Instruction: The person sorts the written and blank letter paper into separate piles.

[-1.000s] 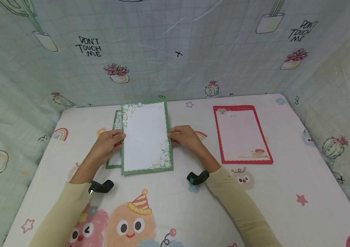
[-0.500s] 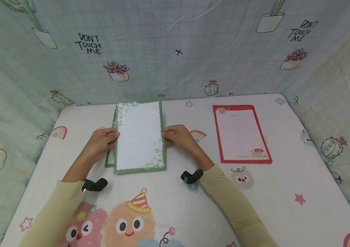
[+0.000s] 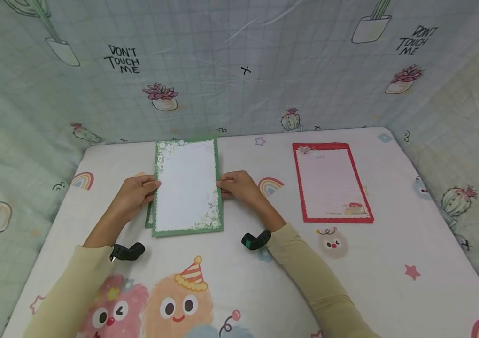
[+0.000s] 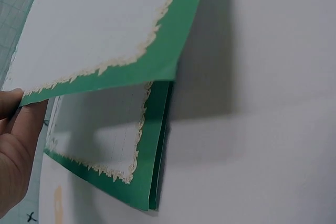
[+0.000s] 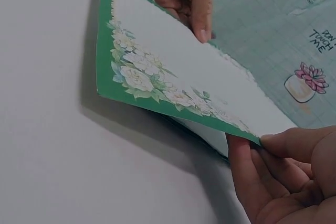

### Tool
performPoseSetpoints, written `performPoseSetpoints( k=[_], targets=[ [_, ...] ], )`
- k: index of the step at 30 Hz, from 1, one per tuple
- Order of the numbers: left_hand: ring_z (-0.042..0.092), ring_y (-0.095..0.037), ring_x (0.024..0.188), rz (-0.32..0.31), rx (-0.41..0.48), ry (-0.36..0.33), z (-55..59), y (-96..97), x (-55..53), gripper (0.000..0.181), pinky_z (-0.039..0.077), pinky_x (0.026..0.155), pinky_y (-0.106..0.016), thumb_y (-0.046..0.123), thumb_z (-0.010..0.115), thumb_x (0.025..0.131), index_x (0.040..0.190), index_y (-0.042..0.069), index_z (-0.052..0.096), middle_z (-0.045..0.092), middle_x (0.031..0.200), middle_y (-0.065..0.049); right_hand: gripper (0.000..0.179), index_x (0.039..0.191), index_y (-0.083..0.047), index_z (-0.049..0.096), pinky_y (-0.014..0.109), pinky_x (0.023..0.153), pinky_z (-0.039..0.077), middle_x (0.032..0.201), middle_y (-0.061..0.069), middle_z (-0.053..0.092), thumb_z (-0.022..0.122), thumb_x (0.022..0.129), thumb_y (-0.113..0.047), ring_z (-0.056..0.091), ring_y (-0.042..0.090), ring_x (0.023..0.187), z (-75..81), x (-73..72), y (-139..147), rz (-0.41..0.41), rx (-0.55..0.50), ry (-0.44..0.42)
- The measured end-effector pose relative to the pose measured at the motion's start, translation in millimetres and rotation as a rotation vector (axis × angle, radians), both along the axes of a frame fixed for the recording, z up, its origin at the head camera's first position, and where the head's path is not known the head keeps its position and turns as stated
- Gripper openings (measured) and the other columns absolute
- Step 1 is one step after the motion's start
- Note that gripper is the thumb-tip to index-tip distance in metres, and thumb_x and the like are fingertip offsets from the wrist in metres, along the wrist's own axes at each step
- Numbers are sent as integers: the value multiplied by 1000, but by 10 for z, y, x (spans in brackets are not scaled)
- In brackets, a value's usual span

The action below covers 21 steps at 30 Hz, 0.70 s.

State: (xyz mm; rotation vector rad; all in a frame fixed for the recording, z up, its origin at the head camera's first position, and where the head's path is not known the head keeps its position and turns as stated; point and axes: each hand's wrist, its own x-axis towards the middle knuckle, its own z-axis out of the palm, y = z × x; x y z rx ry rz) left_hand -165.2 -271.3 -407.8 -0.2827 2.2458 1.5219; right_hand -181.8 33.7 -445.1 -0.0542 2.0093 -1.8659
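Note:
A green-bordered sheet of paper [image 3: 186, 188] with white flowers in its corners is held by both hands, one at each long side. My left hand [image 3: 135, 195] pinches its left edge between thumb and fingers. On the opposite edge my right hand [image 3: 241, 188] pinches it the same way, thumb on top. Under it, a stack of green-bordered paper [image 4: 100, 135] lies on the table, mostly hidden in the head view. The wrist views show the held sheet raised over that stack, a gap and a shadow between them.
To the right lies a stack of red-bordered paper [image 3: 328, 185], its edges slightly uneven. The white table [image 3: 286, 291] has printed cartoon figures. A patterned cloth [image 3: 231, 47] rises behind the table and along its sides.
Both hands have moved left with the green-bordered sheet, which now covers most of the stack under it. The red-bordered stack stays in place.

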Motion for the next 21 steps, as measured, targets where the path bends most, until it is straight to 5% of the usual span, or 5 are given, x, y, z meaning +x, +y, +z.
performPoseSetpoints(
  k=[7,13,21],
  targets=[
    [35,-27,143,35,-1,-14,-9,-39,-6,61,44,109,-28,26,48,110,158,-4,25,26,162,-20,26,118,7,70,28,78,61,108,17,75,68,97,-9,74,14,82,21,-18,-108,-5,24,-3],
    [48,-16,127,31,31,10,-51,-57,-18,59,52,91,-14,24,50,109,156,-6,30,28,159,-20,28,120,4,70,26,75,61,108,15,75,69,97,-11,75,15,81,-52,-35,-118,-14,76,1],
    [55,5,102,46,15,31,-84,-166,-82,62,54,85,-14,25,55,107,155,-6,31,26,164,-20,28,122,8,68,30,74,62,107,20,74,66,99,-7,73,14,77,-61,-63,-184,5,-15,-26]
  ],
)
